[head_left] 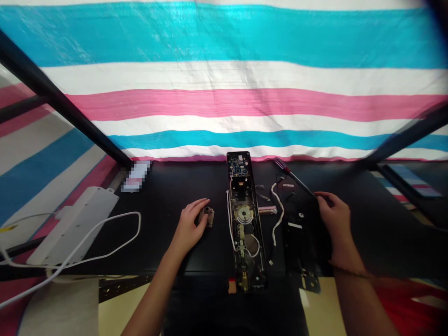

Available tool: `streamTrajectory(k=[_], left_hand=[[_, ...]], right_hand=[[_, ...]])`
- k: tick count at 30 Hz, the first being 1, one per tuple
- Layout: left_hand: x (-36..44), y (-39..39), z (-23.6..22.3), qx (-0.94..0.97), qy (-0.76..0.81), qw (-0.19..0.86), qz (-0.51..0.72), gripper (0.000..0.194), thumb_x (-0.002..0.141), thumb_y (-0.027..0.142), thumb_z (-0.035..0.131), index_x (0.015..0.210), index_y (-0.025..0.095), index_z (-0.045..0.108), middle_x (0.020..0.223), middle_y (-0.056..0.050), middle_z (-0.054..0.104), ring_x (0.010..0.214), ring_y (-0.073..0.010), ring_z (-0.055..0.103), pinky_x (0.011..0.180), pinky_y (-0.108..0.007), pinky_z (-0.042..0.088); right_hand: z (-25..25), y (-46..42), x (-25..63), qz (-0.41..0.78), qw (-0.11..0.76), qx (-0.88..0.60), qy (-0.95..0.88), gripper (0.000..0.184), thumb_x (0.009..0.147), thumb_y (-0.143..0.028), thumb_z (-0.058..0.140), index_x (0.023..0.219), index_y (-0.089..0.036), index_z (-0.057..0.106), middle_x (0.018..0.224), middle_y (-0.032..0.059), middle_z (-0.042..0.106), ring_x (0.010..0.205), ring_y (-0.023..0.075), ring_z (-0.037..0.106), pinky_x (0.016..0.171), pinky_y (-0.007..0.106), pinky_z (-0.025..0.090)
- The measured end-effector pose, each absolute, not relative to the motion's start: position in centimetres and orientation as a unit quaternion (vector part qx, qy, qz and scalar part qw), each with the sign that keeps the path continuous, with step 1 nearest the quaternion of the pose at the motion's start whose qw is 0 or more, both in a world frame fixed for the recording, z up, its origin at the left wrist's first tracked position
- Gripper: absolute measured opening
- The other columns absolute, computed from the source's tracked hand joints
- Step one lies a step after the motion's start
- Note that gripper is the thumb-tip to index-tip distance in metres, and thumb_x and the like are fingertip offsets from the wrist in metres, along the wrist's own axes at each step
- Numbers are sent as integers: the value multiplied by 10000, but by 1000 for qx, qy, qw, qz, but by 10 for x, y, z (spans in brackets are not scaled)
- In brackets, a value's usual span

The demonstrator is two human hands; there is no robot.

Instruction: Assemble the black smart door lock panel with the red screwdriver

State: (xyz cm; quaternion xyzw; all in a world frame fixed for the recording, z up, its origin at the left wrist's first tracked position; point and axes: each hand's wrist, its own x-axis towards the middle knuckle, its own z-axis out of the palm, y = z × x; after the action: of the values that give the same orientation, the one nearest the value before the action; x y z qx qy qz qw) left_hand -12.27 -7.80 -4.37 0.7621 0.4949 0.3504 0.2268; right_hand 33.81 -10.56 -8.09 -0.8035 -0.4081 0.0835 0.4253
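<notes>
My left hand (189, 226) is closed round a small metal part (210, 217) that rests on the black table, left of the middle. To the right, my right hand (333, 215) pinches a screwdriver (296, 177) by the tip end of its shaft; the dark red handle points away from me to the left. Between the hands lies a long, narrow black housing (244, 214), opened up like an electronic door lock. A blue circuit board (240, 166) sits at its far end, with a round metal disc, white wires and brass-coloured parts nearer me.
Beside the housing are a wrapped white cable (277, 214), a shiny metal cylinder (268, 210) and a black plate (303, 242). A white power strip (79, 224) with a looping cord occupies the left. Striped sheeting (224, 105) on a black frame closes off the back.
</notes>
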Motion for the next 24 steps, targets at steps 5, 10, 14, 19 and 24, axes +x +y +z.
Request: streamTrajectory(k=[5, 10, 14, 19, 24], left_hand=[[-79, -128, -28, 672, 491, 284, 475, 253, 937, 207, 551, 1166, 245, 652, 1259, -91, 652, 1214, -238, 595, 1074, -431, 454], [-26, -163, -36, 476, 512, 504, 507, 433, 970, 366, 528, 1388, 257, 497, 1482, -124, 521, 1341, -252, 531, 1049, -382, 489], [-16, -161, -42, 394, 504, 599, 481, 478, 971, 445, 518, 1408, 253, 489, 1478, -116, 538, 1359, -259, 521, 1096, -399, 455], [-20, -159, -45, 414, 491, 589, 491, 486, 975, 436, 520, 1427, 262, 494, 1496, -95, 530, 1405, -241, 470, 1150, -395, 399], [-17, -162, -47, 412, 511, 570, 494, 488, 951, 426, 560, 1411, 267, 527, 1467, -85, 559, 1360, -250, 519, 1154, -403, 395]], right_hand=[[-81, -105, 337, 70, 431, -795, -420, 351, 771, -408, 569, 960, -182, 760, 887, 96, 740, 763, 245, 645, 744, 369, 489], [-84, -104, 339, 67, 438, -791, -422, 355, 774, -411, 567, 957, -172, 756, 878, 97, 737, 753, 241, 633, 748, 373, 486], [-87, -103, 341, 64, 437, -792, -422, 362, 770, -417, 560, 946, -168, 754, 901, 107, 734, 785, 247, 631, 776, 385, 485], [-89, -101, 342, 70, 423, -790, -438, 369, 756, -428, 556, 934, -168, 748, 934, 110, 723, 788, 244, 624, 791, 393, 489], [-88, -100, 341, 68, 403, -795, -449, 377, 750, -435, 547, 927, -168, 746, 937, 113, 705, 764, 240, 614, 763, 389, 489]])
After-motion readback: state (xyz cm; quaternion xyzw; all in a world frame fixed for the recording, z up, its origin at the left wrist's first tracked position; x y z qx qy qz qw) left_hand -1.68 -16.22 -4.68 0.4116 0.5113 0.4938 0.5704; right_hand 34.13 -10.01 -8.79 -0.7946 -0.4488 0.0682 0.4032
